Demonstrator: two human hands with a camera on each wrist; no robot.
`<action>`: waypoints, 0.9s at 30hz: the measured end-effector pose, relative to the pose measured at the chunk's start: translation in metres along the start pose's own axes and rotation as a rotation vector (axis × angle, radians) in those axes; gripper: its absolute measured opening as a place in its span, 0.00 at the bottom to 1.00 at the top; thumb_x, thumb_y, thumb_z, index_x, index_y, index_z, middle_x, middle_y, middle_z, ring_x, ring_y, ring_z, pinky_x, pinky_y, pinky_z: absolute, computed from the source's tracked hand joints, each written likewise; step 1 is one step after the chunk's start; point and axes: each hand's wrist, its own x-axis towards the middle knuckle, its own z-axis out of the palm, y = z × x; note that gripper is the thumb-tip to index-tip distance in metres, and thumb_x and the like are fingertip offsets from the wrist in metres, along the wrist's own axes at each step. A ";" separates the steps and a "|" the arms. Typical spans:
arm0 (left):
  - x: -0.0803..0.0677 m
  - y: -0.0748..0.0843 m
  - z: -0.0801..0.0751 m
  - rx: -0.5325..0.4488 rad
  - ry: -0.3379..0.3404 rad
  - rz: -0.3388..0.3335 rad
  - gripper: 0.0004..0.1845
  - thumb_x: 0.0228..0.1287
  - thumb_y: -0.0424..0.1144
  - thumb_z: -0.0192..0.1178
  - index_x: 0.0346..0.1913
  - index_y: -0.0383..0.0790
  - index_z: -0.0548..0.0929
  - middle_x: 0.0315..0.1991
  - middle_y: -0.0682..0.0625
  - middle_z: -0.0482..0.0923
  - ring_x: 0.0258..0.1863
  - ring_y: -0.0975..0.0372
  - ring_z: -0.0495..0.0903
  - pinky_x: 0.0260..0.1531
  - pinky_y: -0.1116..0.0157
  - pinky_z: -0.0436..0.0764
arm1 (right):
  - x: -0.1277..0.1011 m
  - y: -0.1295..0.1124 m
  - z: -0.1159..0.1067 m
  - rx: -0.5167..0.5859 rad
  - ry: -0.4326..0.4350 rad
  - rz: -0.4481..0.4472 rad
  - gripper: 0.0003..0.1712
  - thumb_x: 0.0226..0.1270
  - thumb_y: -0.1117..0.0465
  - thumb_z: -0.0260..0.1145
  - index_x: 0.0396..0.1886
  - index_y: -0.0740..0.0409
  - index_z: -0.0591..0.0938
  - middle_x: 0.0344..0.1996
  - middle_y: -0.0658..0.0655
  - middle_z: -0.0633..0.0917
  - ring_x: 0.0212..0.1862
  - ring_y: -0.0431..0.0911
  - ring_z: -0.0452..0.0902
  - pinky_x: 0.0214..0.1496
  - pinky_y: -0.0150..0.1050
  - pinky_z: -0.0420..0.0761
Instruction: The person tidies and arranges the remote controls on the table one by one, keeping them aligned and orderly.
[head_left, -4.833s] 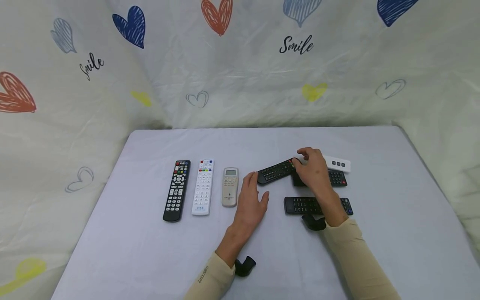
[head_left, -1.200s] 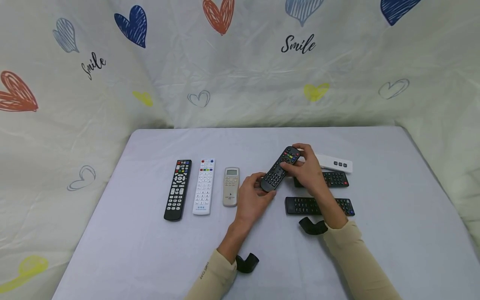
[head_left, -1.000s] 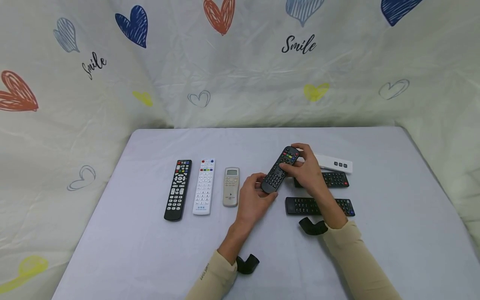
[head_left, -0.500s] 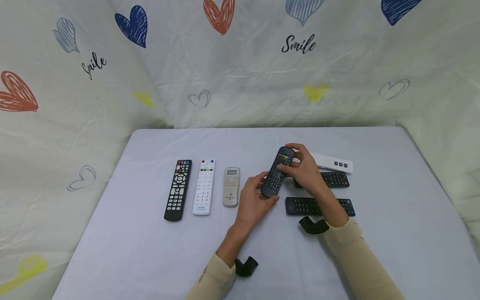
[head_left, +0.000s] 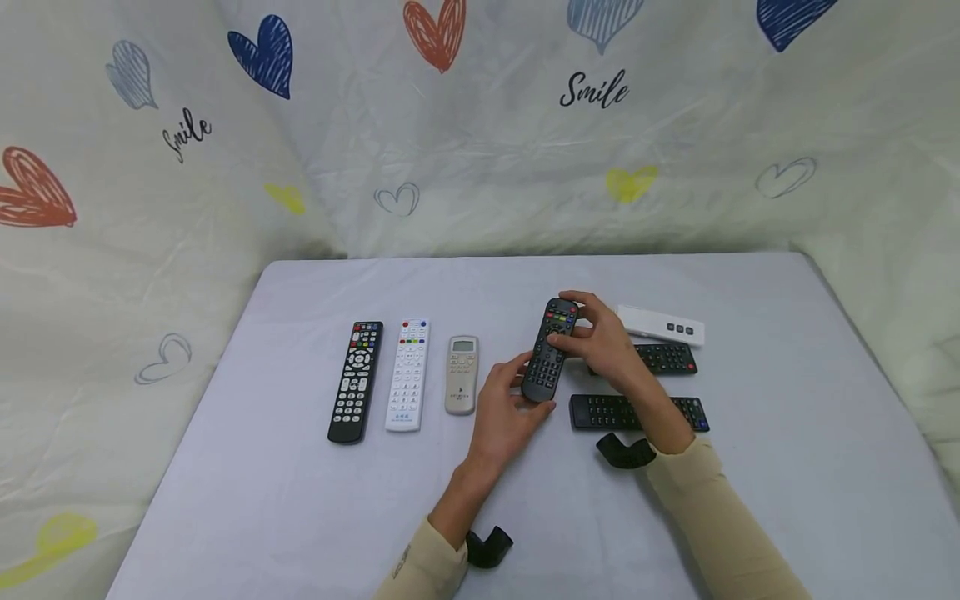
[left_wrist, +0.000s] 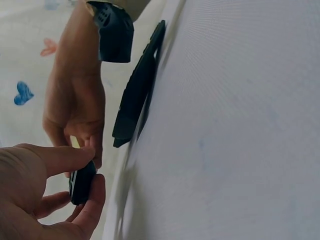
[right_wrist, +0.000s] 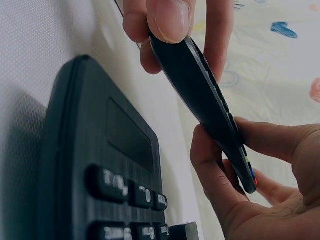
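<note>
Here both hands hold one black remote (head_left: 548,350) just above the counter (head_left: 300,500): the left hand (head_left: 504,410) pinches its near end between thumb and fingers, and the right hand (head_left: 600,343) grips its far end, where the coloured buttons sit. The remote points away from the person, almost straight. Just right of the hands lie two dark remotes (head_left: 637,412) crosswise, with a white remote (head_left: 660,325) behind them. To the left, a grey remote (head_left: 461,373), a white button remote (head_left: 407,374) and a black remote with white keys (head_left: 355,381) lie side by side in a row.
</note>
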 end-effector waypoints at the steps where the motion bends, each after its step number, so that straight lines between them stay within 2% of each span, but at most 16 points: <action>1: -0.001 0.000 0.000 -0.002 0.003 0.001 0.41 0.56 0.30 0.77 0.74 0.44 0.74 0.61 0.42 0.76 0.58 0.55 0.80 0.52 0.70 0.86 | 0.000 0.000 0.000 -0.003 -0.001 0.001 0.46 0.67 0.69 0.73 0.81 0.58 0.61 0.64 0.72 0.74 0.58 0.60 0.85 0.46 0.34 0.89; 7: -0.004 -0.001 0.000 -0.002 0.016 0.023 0.41 0.56 0.29 0.77 0.74 0.43 0.74 0.60 0.42 0.76 0.57 0.55 0.81 0.51 0.70 0.87 | -0.001 -0.001 0.002 -0.020 -0.003 0.020 0.46 0.67 0.69 0.73 0.81 0.56 0.61 0.64 0.70 0.74 0.53 0.49 0.87 0.45 0.33 0.89; 14: -0.007 -0.003 0.000 -0.014 0.026 0.028 0.41 0.56 0.29 0.77 0.73 0.43 0.74 0.60 0.42 0.76 0.57 0.56 0.80 0.50 0.70 0.87 | -0.001 0.002 0.005 -0.011 -0.023 0.007 0.46 0.68 0.68 0.73 0.81 0.57 0.61 0.64 0.70 0.74 0.49 0.42 0.87 0.44 0.33 0.89; 21: -0.011 -0.004 -0.002 0.006 0.044 0.042 0.41 0.56 0.28 0.77 0.73 0.42 0.73 0.60 0.41 0.76 0.57 0.55 0.80 0.50 0.71 0.87 | 0.002 0.004 0.009 0.009 -0.034 -0.003 0.46 0.67 0.69 0.72 0.80 0.57 0.62 0.64 0.70 0.74 0.48 0.41 0.87 0.44 0.33 0.88; 27: -0.013 -0.005 -0.002 0.024 0.055 0.026 0.42 0.56 0.28 0.77 0.74 0.42 0.73 0.60 0.43 0.75 0.56 0.58 0.79 0.49 0.72 0.86 | 0.002 0.004 0.011 -0.003 -0.042 -0.002 0.45 0.67 0.69 0.73 0.80 0.56 0.62 0.64 0.70 0.75 0.50 0.43 0.87 0.43 0.32 0.88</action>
